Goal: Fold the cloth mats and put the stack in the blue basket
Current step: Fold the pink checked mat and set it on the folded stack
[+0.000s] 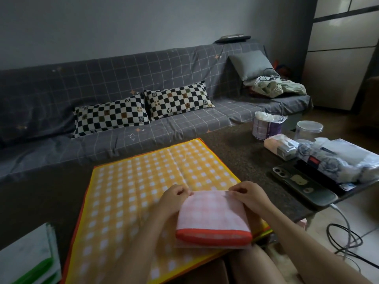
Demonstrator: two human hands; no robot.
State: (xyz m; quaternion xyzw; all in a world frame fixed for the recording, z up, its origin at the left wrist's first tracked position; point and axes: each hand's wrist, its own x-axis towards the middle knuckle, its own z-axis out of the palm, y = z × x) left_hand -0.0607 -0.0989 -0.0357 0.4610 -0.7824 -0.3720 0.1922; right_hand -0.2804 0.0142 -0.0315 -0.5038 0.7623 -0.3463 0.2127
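Note:
A pink checked cloth mat (212, 217) with an orange-red border lies folded at the near right of a spread yellow checked mat (139, 181). My left hand (175, 198) pinches the folded mat's far left corner. My right hand (249, 194) pinches its far right corner. Both hands sit at the far edge of the pink mat, fingers curled on the cloth. The yellow mat lies flat on a dark table (246, 152), with more coloured edges showing under it at the near right. No blue basket is in view.
On the table's right lie a phone (303, 184), wrapped packages (336, 156), tissue packs (280, 145) and a clear jar (308, 130). A grey sofa (123, 83) with checked pillows stands behind. Cables (344, 236) trail on the floor at right. A white and green object (30, 257) sits near left.

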